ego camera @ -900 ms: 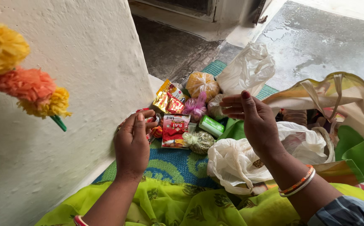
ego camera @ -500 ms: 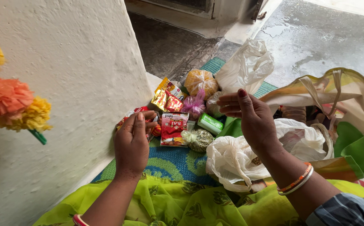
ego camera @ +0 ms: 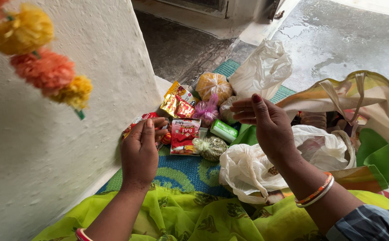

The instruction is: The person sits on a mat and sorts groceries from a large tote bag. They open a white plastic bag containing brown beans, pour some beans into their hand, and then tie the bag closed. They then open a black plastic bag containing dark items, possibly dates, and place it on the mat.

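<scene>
Sitting on a blue-green woven mat (ego camera: 181,172) with a bunch of small grocery packets spread at its far end, next to the white wall (ego camera: 91,134). The left hand (ego camera: 140,154) rests palm-down at the mat's left edge, fingers curled over a red snack packet (ego camera: 136,123); I can't tell whether it's really gripped or just touched. The right hand (ego camera: 270,127) hovers above the white plastic bag (ego camera: 252,172), fingers loosely bent, nothing in it as far as I can see.

That red packet looks light, crinkly and a bit slippery, so I'd guess pinching it by a sealed edge works best, not the puffy middle. Most of it is hidden under the fingers, but its long axis seems to run from the wall out toward the mat's middle. Just beside it lies a red-and-white pouch (ego camera: 184,136), long axis pointing away from the person, then a green tube (ego camera: 224,130).
</scene>
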